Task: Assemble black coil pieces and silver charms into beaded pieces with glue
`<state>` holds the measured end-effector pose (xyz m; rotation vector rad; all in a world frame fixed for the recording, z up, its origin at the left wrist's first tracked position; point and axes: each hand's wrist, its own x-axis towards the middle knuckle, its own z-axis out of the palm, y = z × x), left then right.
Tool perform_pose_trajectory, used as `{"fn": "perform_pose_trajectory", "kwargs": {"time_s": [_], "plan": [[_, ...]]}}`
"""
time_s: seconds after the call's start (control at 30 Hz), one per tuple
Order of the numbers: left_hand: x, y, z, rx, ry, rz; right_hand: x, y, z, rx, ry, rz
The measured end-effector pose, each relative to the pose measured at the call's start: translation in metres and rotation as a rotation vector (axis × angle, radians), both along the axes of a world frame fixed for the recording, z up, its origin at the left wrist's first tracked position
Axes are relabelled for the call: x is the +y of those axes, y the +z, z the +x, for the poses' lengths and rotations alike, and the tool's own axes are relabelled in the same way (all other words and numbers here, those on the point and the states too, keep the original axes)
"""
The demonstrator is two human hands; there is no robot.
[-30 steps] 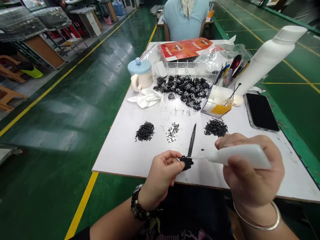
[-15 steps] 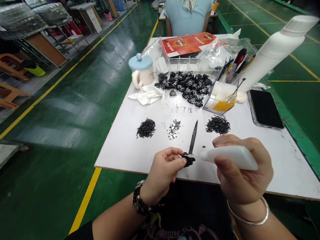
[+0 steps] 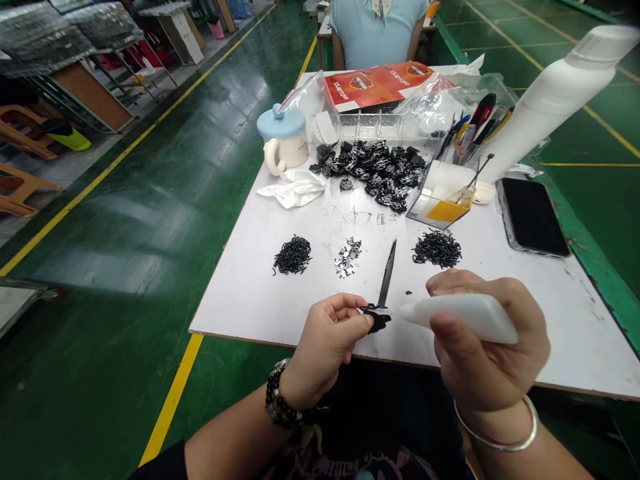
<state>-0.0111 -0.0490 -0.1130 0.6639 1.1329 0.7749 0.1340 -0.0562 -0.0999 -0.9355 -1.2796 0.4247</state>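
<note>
Your left hand (image 3: pixel 325 353) is closed in a pinch, clamped on a small black piece (image 3: pixel 379 322) held just above the near edge of the desk (image 3: pixel 575 347). Your right hand (image 3: pixel 487 340) wraps around a white squeeze bottle (image 3: pixel 460 318), its tip just beside that piece. A slim black pointed strip (image 3: pixel 387 275) rises from the piece toward the desk's middle. Past it lie a pile of black hooks (image 3: pixel 292 255), silver bits (image 3: pixel 347 257) and a second hook pile (image 3: pixel 437 249). Toward the far edge sit a heap of black pieces (image 3: pixel 370 170), a blue-lidded mug (image 3: pixel 283 130), a crumpled tissue (image 3: pixel 293 189) and a clear box (image 3: pixel 440 200). Along the right edge you have a phone (image 3: pixel 533 217) and a tall white bottle (image 3: pixel 555 100). A person in a blue shirt (image 3: pixel 377 27) sits across the desk.
</note>
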Motion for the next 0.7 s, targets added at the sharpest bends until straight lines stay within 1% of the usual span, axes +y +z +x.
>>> {"fn": "perform_pose_trajectory", "kwargs": {"time_s": [0.17, 0.33, 0.47, 0.57, 0.63, 0.7], "plan": [[-0.001, -0.001, 0.0, -0.007, -0.006, -0.006, 0.001, -0.001, -0.001, 0.017, -0.001, 0.027], [-0.001, 0.0, 0.0, -0.001, -0.006, -0.002, 0.002, -0.001, -0.001, 0.025, 0.002, 0.015], [0.0, 0.0, 0.0, -0.005, -0.009, 0.002, 0.003, -0.002, 0.001, 0.016, -0.028, 0.031], [-0.001, -0.001, -0.001, -0.01, -0.008, 0.006, 0.003, -0.001, 0.005, 0.081, -0.043, 0.083], [-0.001, -0.002, -0.001, -0.019, -0.006, 0.004, 0.002, 0.0, 0.01, 0.146, -0.025, 0.115], [-0.001, -0.002, -0.001, -0.025, -0.003, 0.003, -0.001, 0.001, 0.012, 0.187, -0.001, 0.109]]}}
